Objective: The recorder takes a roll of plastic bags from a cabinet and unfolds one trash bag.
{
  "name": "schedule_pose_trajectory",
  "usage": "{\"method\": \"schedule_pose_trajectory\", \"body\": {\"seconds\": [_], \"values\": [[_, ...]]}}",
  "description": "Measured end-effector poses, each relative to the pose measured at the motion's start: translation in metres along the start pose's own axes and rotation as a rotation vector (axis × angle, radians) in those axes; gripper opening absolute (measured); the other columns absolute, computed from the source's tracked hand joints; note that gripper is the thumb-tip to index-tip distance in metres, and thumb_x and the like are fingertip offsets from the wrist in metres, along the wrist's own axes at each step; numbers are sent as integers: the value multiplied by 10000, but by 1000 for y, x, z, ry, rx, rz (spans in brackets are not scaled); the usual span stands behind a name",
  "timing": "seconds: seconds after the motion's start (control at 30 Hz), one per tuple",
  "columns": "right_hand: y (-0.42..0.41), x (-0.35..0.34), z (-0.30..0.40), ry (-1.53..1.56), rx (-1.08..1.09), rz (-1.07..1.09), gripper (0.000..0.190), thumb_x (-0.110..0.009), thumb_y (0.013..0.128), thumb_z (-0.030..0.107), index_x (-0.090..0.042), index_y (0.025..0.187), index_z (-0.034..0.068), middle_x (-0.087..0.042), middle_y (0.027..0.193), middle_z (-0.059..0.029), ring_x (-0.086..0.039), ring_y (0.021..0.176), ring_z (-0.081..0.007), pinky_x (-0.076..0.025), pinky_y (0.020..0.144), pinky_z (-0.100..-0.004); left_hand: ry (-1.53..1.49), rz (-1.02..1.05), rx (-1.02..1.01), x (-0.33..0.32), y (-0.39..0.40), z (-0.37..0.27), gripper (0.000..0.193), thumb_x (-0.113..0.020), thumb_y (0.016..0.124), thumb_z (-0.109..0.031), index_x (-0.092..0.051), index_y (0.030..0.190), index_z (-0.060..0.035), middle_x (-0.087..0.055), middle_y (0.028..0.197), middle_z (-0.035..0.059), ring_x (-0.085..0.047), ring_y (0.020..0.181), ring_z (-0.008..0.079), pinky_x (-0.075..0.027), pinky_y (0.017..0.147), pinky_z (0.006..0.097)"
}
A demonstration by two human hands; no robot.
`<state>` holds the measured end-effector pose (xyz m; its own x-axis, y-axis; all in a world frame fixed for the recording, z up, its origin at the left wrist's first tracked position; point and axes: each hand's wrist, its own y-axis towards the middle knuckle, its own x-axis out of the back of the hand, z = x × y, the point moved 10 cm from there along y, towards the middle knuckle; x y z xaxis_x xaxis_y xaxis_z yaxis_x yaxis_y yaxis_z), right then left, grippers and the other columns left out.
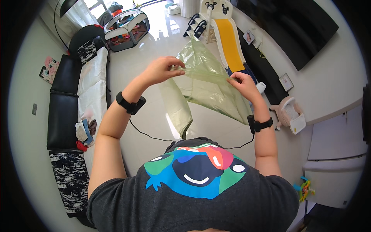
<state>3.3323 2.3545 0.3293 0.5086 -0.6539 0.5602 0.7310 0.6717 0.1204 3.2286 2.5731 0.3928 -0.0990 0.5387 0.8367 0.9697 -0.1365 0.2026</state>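
Note:
A thin, translucent pale green plastic bag (208, 78) is stretched between my hands at about chest height. My left hand (169, 68) pinches its upper edge between thumb and fingers. At the other end of that edge, my right hand (242, 82) grips the plastic with thumb and bent fingers. One creased flap of the bag hangs down on the left towards my shirt, and a wide sheet droops towards my right wrist. The far part rises to a peak beyond my hands. Each wrist wears a black strap with a small box and a cable.
A toddler slide (229, 43) with a yellow chute stands ahead on the right, near a black TV cabinet (261, 65). Along the left runs a black sofa (65, 116) with folded clothes (86, 130) on it. A mesh playpen (127, 30) and a pink child's seat (289, 113) also stand on the floor.

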Motion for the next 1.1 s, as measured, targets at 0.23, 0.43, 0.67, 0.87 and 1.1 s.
{"method": "schedule_pose_trajectory", "body": {"seconds": [0.23, 0.43, 0.67, 0.87, 1.1], "values": [[-14, -3, 14, 181, 5, 64, 184, -672, 782, 154, -539, 823, 34, -509, 705, 35, -437, 620, -46, -367, 569, -216, 49, -139, 21, 7, -22, -5, 197, -644, 803, -309, -636, 877, -127, -578, 748, 47, -539, 664, 212, -446, 595, 316], [-34, 21, 34, -81, 179, -281, 195, -665, 768, 105, -490, 808, 30, -499, 725, -29, -467, 635, -129, -396, 598, -251, 283, -369, -213, 19, -44, -40, 183, -686, 746, -215, -544, 802, -113, -541, 774, 15, -536, 701, 210, -449, 588, 318], [-79, 19, 38, -171, 368, -601, 195, -642, 768, 43, -462, 841, 24, -495, 824, -97, -490, 737, -233, -418, 674, -294, 338, -388, -355, -22, -76, -68, 147, -637, 720, -75, -506, 779, -105, -508, 788, 24, -529, 750, 199, -419, 676, 328], [-80, -22, 30, -272, 207, -351, 380, -706, 714, 153, -481, 1000, 45, -501, 1002, -104, -500, 899, -248, -368, 850, -372, 51, -416, -167, -51, -69, -43, 148, -622, 755, -30, -483, 795, -60, -511, 799, 62, -540, 748, 227, -440, 655, 322], [-63, -98, 35, 11, 68, 24, 381, -732, 697, 267, -579, 985, 68, -576, 936, -61, -544, 886, -200, -325, 914, -389, -198, -420, -45, -57, -60, -36, 207, -624, 778, 0, -420, 760, -33, -490, 783, 71, -512, 671, 190, -427, 538, 278]]}}
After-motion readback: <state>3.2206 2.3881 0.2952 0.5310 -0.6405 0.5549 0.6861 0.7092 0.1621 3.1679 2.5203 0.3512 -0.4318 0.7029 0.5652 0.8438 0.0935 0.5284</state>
